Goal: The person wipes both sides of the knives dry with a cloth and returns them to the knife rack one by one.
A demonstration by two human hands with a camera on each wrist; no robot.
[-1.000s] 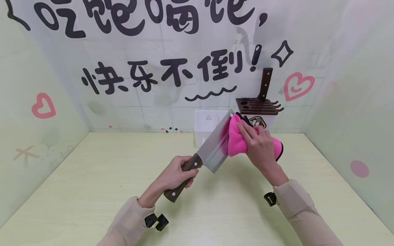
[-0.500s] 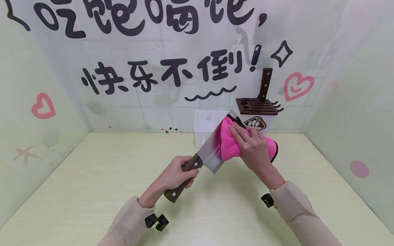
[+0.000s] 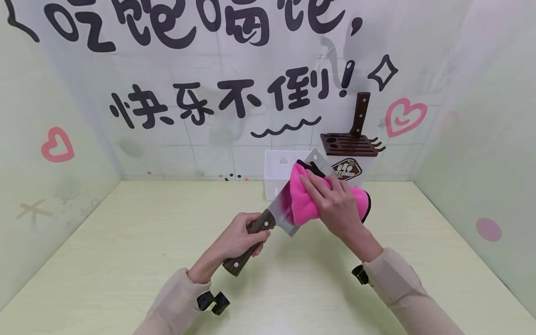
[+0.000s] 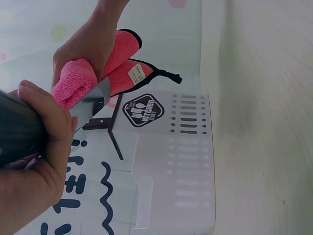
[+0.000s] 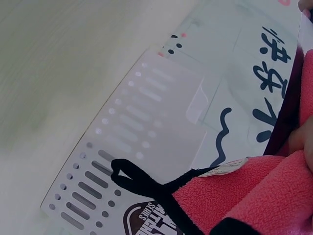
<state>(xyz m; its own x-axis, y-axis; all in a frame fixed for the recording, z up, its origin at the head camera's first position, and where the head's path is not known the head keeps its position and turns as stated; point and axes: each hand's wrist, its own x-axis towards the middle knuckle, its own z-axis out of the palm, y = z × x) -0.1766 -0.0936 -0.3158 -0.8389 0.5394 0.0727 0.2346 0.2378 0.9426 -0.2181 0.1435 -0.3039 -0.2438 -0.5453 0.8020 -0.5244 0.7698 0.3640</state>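
In the head view my left hand (image 3: 243, 237) grips the dark wooden handle of a cleaver (image 3: 289, 227), its wide steel blade slanting up and to the right. My right hand (image 3: 340, 204) holds a folded pink towel (image 3: 302, 204) with black edging against the blade. The towel covers the blade's middle; the holed top corner and the part near the handle still show. In the left wrist view the towel (image 4: 76, 81) is bunched at the blade under my right hand. A black hanging loop (image 5: 132, 176) and a white label stick out from the towel in the right wrist view.
At the back wall stands a white knife rack (image 3: 274, 174) with a slotted brown top (image 3: 349, 145) and side hooks. One dark-handled knife (image 3: 361, 114) stands in its slots. The pale wooden table (image 3: 138, 242) has walls on the left, back and right.
My right hand has drawn the towel down and left along the blade toward the handle, baring the blade's top corner. My left hand and the cleaver have stayed in place.
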